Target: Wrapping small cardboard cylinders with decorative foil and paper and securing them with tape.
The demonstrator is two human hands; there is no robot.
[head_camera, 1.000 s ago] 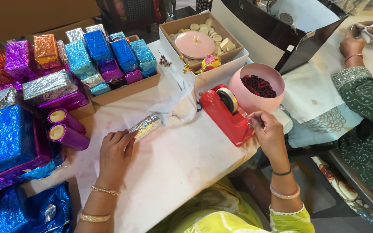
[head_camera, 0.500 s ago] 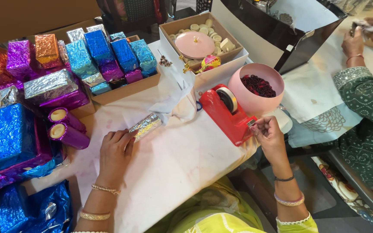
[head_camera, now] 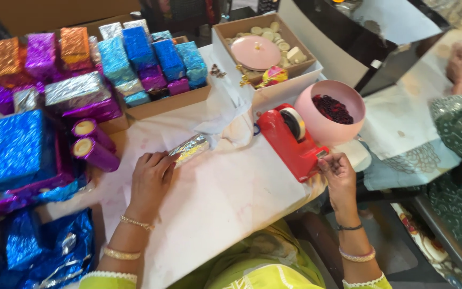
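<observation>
On the white-covered desk (head_camera: 231, 203), the left hand (head_camera: 151, 179) lay with fingers curled over the near end of a small silver-foil packet (head_camera: 189, 150), which pointed toward two o'clock, pressing it flat to the paper. At three o'clock from the packet, the right hand (head_camera: 339, 174) pinched at the cutter end of the red tape dispenser (head_camera: 290, 142), with the pink bowl (head_camera: 330, 112) just behind at one o'clock. Done well, I judged, the pull should run straight across the blade while the packet's fold stayed pinned.

silver packet (head_camera: 189, 149): small, foil, table centre
blue box (head_camera: 13, 147): large, left
cardboard box (head_camera: 167, 101): blue, purple foil packs
</observation>
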